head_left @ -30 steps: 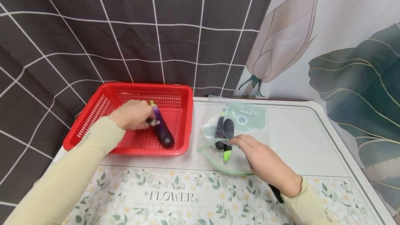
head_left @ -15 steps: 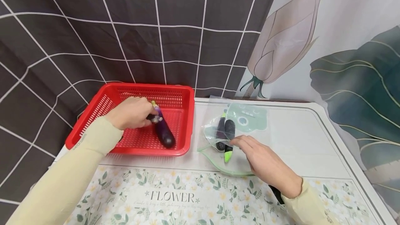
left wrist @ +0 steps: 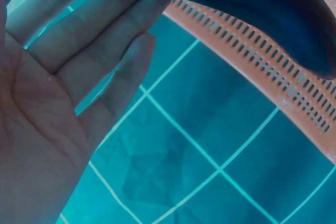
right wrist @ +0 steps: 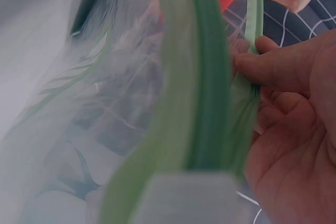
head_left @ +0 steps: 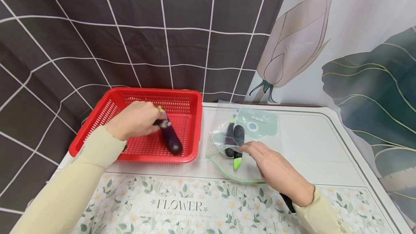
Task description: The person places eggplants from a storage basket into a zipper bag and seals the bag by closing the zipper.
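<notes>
My left hand [head_left: 138, 118] is over the red plastic basket [head_left: 130, 89] and grips a dark eggplant [head_left: 166, 123]; much of it is hidden by the hand. In the left wrist view this eggplant [left wrist: 236, 3] stretches away from the fingers, long and curved. Another purple eggplant [head_left: 171, 138] lies in the basket beneath it. My right hand [head_left: 274, 165] pinches the mouth edge of a clear zip bag [head_left: 224, 169] with a green zip strip [right wrist: 207, 77]. Two dark vegetables [head_left: 239, 136] lie inside the bag, one with a bright green end.
The bag lies on a white table [head_left: 312, 147], partly over a pale green printed shape [head_left: 256, 122]. A floral mat [head_left: 182, 205] covers the table's front. Dark gridded cloth [head_left: 182, 46] hangs close behind the basket.
The tip of the eggplant in my left hand has shifted slightly right and up over the basket. My right hand has stayed at the bag's mouth.
</notes>
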A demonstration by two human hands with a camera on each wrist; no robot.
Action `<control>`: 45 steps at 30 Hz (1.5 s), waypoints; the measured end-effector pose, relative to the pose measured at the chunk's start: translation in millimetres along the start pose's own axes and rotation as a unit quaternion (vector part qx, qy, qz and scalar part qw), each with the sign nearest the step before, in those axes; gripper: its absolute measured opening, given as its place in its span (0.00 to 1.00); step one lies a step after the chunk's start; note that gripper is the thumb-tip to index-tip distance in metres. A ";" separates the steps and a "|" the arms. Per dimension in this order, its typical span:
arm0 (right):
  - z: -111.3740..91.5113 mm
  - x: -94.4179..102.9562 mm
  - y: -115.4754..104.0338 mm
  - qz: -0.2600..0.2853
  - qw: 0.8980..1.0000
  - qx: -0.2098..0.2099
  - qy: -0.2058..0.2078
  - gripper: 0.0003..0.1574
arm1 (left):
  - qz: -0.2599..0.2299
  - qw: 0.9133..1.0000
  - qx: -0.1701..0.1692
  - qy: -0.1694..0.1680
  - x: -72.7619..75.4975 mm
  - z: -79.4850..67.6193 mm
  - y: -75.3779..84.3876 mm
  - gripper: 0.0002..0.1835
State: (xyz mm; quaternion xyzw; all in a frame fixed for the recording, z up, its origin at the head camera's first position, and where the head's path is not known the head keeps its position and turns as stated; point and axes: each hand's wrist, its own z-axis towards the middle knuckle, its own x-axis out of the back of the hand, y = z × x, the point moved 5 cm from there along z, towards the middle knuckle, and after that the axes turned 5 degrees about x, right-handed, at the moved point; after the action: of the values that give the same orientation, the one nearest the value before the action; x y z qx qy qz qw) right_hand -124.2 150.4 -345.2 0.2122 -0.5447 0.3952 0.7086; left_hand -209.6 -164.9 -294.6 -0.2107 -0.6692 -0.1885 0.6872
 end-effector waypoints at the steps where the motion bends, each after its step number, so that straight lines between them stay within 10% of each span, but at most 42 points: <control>1: 0.0 -0.1 0.1 0.000 1.000 0.000 -0.001 0.41 | -0.002 1.000 0.001 0.003 1.1 -0.8 1.0 0.13; 45: 3.2 5.7 3.3 -0.013 1.000 -0.011 0.005 0.35 | -0.037 0.973 -0.109 0.202 45.5 -41.7 64.0 0.16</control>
State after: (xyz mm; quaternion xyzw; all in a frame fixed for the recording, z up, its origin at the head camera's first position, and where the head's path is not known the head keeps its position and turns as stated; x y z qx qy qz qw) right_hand -128.2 151.9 -339.3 0.2095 -0.5424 0.3814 0.7186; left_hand -138.4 -132.7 -252.2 -0.2172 -0.4997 -0.3242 0.7733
